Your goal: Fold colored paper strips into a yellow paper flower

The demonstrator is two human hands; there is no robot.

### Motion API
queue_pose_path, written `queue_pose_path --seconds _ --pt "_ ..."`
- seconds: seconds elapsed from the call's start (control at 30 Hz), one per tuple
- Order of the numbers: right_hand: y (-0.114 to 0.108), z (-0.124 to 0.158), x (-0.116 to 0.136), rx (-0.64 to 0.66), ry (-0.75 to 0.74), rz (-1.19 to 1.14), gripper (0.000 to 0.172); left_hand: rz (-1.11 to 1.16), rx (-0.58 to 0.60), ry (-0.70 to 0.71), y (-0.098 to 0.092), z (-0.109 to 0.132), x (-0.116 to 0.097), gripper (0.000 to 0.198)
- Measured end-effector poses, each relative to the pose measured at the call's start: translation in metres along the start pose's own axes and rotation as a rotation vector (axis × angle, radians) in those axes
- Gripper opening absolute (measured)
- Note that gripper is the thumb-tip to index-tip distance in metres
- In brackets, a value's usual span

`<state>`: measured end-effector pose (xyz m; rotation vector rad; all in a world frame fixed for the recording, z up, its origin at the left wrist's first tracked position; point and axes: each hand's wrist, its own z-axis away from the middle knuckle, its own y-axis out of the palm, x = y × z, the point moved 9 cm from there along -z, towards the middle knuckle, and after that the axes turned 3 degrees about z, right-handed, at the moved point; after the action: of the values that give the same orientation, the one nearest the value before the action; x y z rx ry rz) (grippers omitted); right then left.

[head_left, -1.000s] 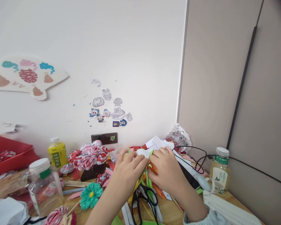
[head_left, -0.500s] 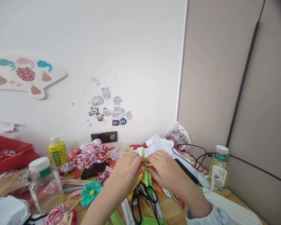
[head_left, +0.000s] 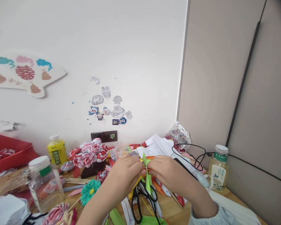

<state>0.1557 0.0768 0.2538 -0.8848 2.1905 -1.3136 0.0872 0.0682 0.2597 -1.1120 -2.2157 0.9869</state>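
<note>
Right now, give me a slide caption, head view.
Left hand and right hand hold green paper near scissors, above a cluttered table.

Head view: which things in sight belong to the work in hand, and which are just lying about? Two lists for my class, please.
Likely belonging:
green paper, between the left hand and right hand
black-handled scissors, just below them in the picture

Seemingly just lying about:
yellow bottle
teal flower
clear jar
red-and-white rosettes

Between your left hand (head_left: 130, 168) and right hand (head_left: 162, 168) is the strip (head_left: 147, 178), scissors (head_left: 143, 188) lying nearer you on the worktop (head_left: 174, 212); left, a flower (head_left: 91, 191); behind, papers (head_left: 159, 145); right, a bottle (head_left: 218, 175).
</note>
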Motion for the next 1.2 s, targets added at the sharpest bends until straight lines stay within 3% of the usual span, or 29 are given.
queue_pose_path --seconds 0.1,0.23,0.43,0.5,0.63,0.77,0.87,0.97,1.07,1.2 --pt "-0.003 0.001 -0.006 0.013 0.043 -0.077 0.011 0.051 0.031 -0.106 -0.003 0.006 0.018 0.016" --pt "0.0 0.002 -0.022 0.035 0.14 -0.114 0.006 -0.033 0.016 -0.15 -0.005 0.011 0.029 0.016" --pt "-0.002 0.002 -0.027 0.038 0.161 -0.163 0.014 -0.031 -0.01 -0.121 -0.01 0.007 0.021 0.025" --pt "-0.006 0.004 -0.029 0.002 0.159 -0.217 0.013 -0.005 -0.04 -0.139 -0.014 0.009 0.026 0.022" --pt "-0.008 0.012 -0.042 -0.043 0.238 -0.294 0.032 0.103 -0.051 -0.269 -0.014 0.015 0.044 0.015" --pt "-0.009 0.011 -0.044 -0.085 0.236 -0.331 0.037 0.531 -0.097 -0.542 0.0 0.019 0.063 0.023" --pt "-0.011 0.005 -0.04 -0.184 0.192 -0.34 0.026 0.995 -0.173 -0.74 0.02 0.022 0.066 0.028" --pt "-0.008 0.0 -0.042 -0.265 0.205 -0.305 0.021 1.217 -0.252 -0.919 0.034 0.027 0.066 0.038" --pt "-0.004 -0.001 -0.045 -0.301 0.221 -0.257 0.018 1.453 -0.246 -0.964 0.048 0.024 0.058 0.054" --pt "-0.005 0.0 -0.045 -0.301 0.189 -0.236 0.019 1.478 -0.265 -1.054 0.059 0.028 0.06 0.057"
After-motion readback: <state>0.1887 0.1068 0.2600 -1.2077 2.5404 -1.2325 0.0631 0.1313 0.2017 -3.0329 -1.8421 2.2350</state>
